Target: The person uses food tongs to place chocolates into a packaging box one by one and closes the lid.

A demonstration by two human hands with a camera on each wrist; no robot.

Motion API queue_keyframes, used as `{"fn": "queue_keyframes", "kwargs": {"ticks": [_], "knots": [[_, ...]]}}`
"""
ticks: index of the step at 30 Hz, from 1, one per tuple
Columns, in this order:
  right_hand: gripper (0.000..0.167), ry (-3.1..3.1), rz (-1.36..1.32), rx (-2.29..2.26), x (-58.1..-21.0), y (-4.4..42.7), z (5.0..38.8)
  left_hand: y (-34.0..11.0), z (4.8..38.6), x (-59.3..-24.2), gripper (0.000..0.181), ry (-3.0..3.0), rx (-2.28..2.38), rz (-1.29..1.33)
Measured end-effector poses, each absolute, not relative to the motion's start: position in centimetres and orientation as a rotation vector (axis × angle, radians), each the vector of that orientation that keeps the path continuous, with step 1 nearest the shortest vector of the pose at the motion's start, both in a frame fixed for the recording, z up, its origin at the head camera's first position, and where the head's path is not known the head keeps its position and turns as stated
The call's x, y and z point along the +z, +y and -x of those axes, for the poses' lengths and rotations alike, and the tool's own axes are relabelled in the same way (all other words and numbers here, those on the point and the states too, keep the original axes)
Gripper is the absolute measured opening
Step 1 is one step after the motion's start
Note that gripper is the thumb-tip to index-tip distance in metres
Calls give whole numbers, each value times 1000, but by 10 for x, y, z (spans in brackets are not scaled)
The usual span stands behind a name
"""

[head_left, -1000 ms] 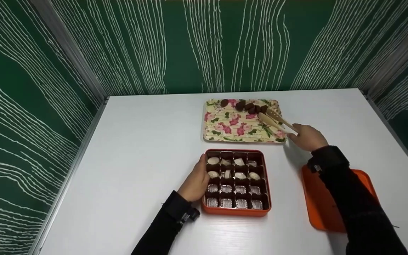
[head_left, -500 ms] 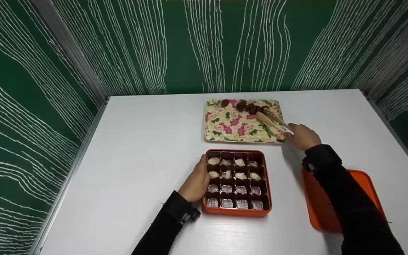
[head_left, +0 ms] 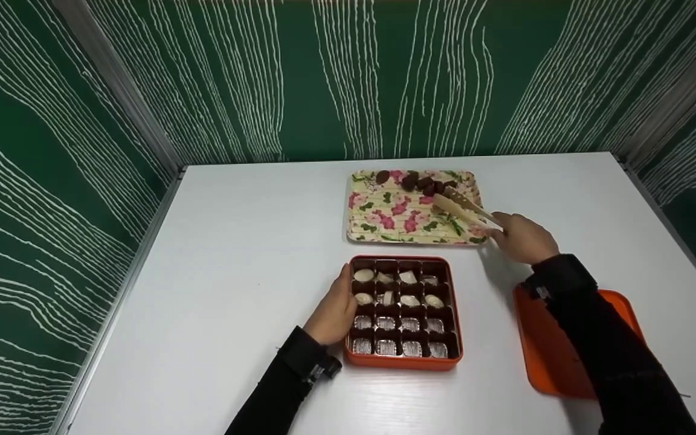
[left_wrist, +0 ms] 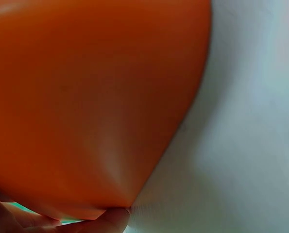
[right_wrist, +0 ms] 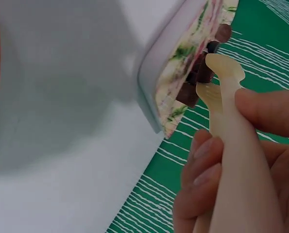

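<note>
In the head view, my left hand (head_left: 333, 308) holds the left side of an orange box (head_left: 402, 362), its thumb over the rim. The box has a dark divided insert; pale pieces (head_left: 434, 300) lie in its two back rows. Only silvery compartment floors show in the front rows. My right hand (head_left: 526, 237) grips pale tongs (right_wrist: 241, 160), thumb on one arm and fingers curled round the other. The tong tips are over the floral tray (head_left: 378, 208), close to brown chocolate-like pieces (head_left: 425, 183). Whether a piece is between the tips I cannot tell.
An orange lid or shallow tray (head_left: 547, 356) lies to the right, partly beneath my right forearm. A white table (head_left: 233, 260) bears everything. Green walls with white wavy lines (head_left: 299, 78) enclose its back and sides.
The tongs' tips have shifted slightly left and toward me across the floral tray. My left hand and the box stay in place.
</note>
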State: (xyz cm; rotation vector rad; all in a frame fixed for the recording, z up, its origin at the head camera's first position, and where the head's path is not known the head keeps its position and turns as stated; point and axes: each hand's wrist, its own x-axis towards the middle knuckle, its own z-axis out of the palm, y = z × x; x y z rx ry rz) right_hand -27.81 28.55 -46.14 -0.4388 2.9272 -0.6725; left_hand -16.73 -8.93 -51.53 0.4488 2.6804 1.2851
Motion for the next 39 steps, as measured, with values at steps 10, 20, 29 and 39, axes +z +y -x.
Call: {"fn": "queue_keyframes", "kwargs": {"ticks": [10,20,29,39], "knots": [[49,2938,637,-693,-439,282,249,-89,168,-516,66,2688,1287,-438],[47,2908,941,-625,-424,262,212,-88,166,-514,67,2676,1304,-413],[43,2650,1295,-609,-425,239,190,-92,169,-517,65,2633,1363,-493],[44,2604,1417,-512,-432,225,180,-93,171,-517,63,2620,1393,-469]]}}
